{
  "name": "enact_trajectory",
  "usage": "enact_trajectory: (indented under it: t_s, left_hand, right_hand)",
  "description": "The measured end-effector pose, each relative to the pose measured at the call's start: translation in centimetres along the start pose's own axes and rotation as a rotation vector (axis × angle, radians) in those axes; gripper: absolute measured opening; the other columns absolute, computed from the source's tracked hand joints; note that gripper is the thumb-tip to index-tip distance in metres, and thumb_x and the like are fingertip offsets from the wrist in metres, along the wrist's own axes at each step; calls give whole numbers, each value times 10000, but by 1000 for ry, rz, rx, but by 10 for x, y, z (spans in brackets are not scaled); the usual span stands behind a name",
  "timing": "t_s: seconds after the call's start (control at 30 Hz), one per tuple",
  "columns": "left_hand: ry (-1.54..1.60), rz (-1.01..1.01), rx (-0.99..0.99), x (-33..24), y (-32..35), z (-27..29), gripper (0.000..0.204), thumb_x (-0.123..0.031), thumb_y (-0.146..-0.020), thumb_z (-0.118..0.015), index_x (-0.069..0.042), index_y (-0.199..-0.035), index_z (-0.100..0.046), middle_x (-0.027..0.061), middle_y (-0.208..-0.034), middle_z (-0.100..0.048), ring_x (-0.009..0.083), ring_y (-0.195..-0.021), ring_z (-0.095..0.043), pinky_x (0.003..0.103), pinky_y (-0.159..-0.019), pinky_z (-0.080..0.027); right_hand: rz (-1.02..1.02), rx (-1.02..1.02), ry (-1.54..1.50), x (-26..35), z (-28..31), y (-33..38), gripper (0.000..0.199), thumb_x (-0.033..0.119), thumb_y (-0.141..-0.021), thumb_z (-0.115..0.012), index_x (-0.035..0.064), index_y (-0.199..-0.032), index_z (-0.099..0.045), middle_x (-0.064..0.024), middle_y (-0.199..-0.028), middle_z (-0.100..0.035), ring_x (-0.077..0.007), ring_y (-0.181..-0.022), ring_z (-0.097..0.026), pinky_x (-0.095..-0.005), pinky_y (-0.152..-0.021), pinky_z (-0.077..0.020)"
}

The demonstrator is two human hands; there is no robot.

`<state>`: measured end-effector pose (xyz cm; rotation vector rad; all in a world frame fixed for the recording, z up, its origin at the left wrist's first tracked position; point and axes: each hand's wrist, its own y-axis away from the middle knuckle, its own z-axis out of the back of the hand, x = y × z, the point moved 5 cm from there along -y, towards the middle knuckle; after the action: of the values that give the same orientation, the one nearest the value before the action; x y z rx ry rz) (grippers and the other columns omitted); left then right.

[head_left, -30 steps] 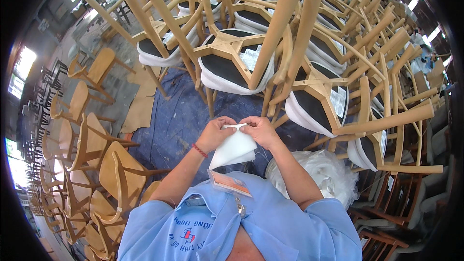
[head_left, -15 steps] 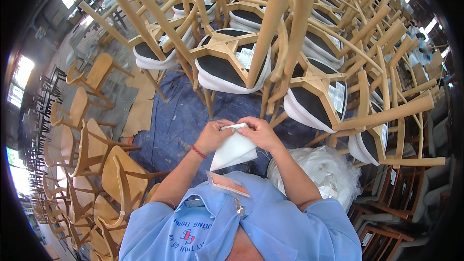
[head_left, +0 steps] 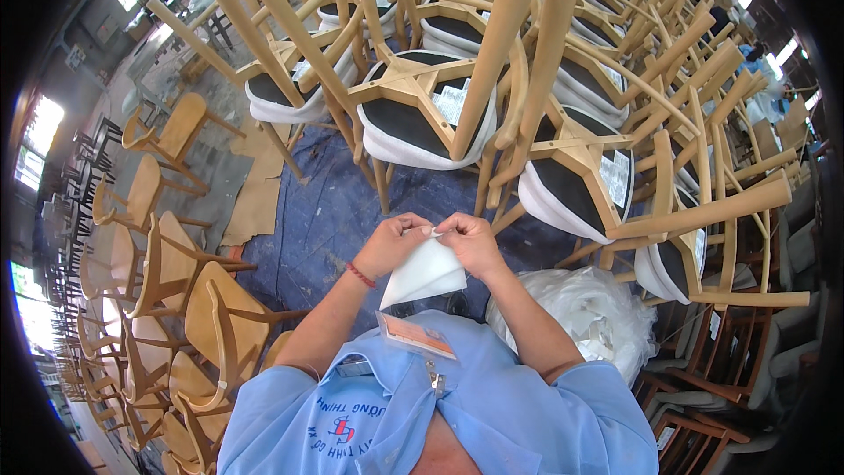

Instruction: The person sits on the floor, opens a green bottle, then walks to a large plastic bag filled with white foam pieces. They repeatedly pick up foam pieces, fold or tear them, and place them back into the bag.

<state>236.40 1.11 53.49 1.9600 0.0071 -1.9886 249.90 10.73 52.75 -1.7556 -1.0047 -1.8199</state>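
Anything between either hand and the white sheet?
Nothing visible. The left hand and right hand both pinch the white sheet directly at its upper end. The badge lies below the sheet in the picture, and the upturned chairs stand beyond the hands.

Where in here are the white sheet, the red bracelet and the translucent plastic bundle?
White sheet (head_left: 420,274), head view: middle of its hanging part.
Red bracelet (head_left: 360,275), head view: middle of its visible band.
Plastic bundle (head_left: 598,317), head view: its crumpled upper surface.
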Motion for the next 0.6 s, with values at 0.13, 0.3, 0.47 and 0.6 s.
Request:
enact_trajectory:
  t_s: [0.13,0.3,0.47,0.6]
  left_hand:
    - [70,199,151,13,-1,3,208,-188,-922,-699,-19,-1042,-684,0,-911,-678,56,-773,-601,222,-703,-501]
    - [42,176,120,19,-2,2,177,-161,-896,-720,-32,-1009,-678,-6,-886,-675,54,-775,-605,226,-693,-500]
    - [-16,78,27,16,4,-3,197,-148,-873,-717,-13,-1010,-675,32,-907,-685,92,-806,-623,252,-728,-506]
    - [-211,-6,-5,7,4,-4,224,-162,-864,-726,-13,-1025,-678,53,-929,-692,111,-845,-637,269,-762,-516]
  right_hand:
    - [48,16,221,0,0,5,138,21,-824,-652,31,-930,-739,-35,-786,-705,-82,-712,-613,-257,-653,-498]
    - [-21,89,195,-1,3,6,191,60,-816,-673,39,-992,-746,-38,-833,-718,-88,-754,-629,-262,-689,-510]
    - [-101,97,62,-4,5,8,264,117,-862,-701,13,-1104,-705,-70,-924,-720,-107,-805,-640,-268,-727,-514]
    - [-151,114,102,-13,8,5,286,158,-885,-714,-4,-1118,-680,-79,-935,-716,-123,-806,-644,-283,-720,-514]
